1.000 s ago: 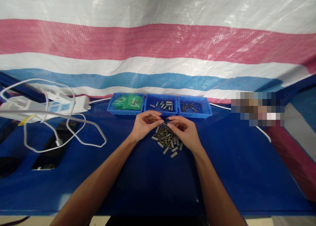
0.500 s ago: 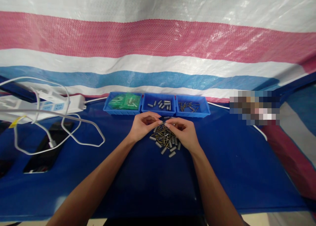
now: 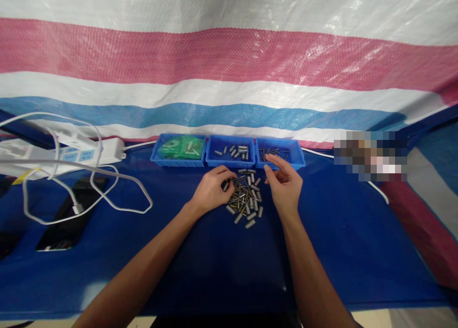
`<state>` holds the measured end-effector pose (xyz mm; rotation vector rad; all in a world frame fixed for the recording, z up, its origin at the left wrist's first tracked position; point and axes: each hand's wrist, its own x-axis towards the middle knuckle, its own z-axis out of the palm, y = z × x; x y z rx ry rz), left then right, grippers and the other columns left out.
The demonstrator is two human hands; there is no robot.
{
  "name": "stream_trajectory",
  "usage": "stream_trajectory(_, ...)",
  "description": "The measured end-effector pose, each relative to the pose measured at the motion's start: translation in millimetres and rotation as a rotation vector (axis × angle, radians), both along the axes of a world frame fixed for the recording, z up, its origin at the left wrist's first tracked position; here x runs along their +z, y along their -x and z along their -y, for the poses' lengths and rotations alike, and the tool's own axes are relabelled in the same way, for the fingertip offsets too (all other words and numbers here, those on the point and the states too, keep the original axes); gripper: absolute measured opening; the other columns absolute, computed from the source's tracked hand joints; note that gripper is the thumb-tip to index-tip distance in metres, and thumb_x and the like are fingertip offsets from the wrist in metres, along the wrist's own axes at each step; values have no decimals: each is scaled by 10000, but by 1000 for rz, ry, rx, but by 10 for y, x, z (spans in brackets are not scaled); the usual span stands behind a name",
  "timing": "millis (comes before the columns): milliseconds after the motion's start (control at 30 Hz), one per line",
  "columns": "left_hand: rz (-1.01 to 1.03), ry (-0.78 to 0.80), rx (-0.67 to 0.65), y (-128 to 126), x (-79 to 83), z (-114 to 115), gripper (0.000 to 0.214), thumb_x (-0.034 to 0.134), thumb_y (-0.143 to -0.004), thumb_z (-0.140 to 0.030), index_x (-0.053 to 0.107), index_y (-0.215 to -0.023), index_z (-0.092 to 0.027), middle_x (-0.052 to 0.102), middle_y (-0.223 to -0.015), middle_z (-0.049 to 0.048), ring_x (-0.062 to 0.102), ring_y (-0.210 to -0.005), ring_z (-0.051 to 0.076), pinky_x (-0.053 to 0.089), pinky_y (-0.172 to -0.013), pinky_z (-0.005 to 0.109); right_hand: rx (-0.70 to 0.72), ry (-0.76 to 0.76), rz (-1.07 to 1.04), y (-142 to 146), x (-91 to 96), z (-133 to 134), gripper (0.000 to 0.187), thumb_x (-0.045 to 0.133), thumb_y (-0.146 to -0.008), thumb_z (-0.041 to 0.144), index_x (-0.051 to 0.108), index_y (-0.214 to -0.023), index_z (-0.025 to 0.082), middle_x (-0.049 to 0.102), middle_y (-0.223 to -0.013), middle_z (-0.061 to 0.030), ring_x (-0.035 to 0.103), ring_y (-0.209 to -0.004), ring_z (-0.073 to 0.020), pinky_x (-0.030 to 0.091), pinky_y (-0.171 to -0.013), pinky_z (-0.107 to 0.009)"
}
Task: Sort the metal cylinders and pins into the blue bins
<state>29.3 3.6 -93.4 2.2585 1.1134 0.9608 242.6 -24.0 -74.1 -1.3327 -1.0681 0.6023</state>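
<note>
My left hand [image 3: 213, 189] rests at the left edge of a mixed pile on the table. Its fingers are curled together, and what they hold, if anything, is hidden. Thin brass-and-steel pins [image 3: 240, 196] fill the middle of that pile, with short grey metal cylinders [image 3: 251, 223] around them. Just in front of the right-hand blue bin [image 3: 298, 156] is my right hand [image 3: 287, 185], thumb and fingers apart, fingertips over its near edge. Thin pins [image 3: 274, 153] lie in that bin. Grey cylinders [image 3: 234, 152] lie in the middle blue bin [image 3: 232, 164].
Green plastic bags [image 3: 181, 147] sit in the left blue bin [image 3: 178, 163]. Farther left are a white power strip [image 3: 110, 149], looping white cables [image 3: 141, 187] and a dark phone [image 3: 64, 223]. A striped plastic sheet [image 3: 229, 56] hangs behind the bins.
The two hands were together over the pile and have parted. My right hand has moved right to the pin bin, with its fingers apart. The left has dropped slightly at the pile's left side.
</note>
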Motion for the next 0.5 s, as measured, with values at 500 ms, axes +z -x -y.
stream_trajectory(500,57,78,84,-17,-27,-61,231,658,-830,-73,763,-1004,-181,664,-744,-4,590,-640,130,507,-667,254,68,70,-15,52,51,36,243,735,-899,410,761,-1033,209,798,-956,-72,562,-537,-136,445,-494,-298)
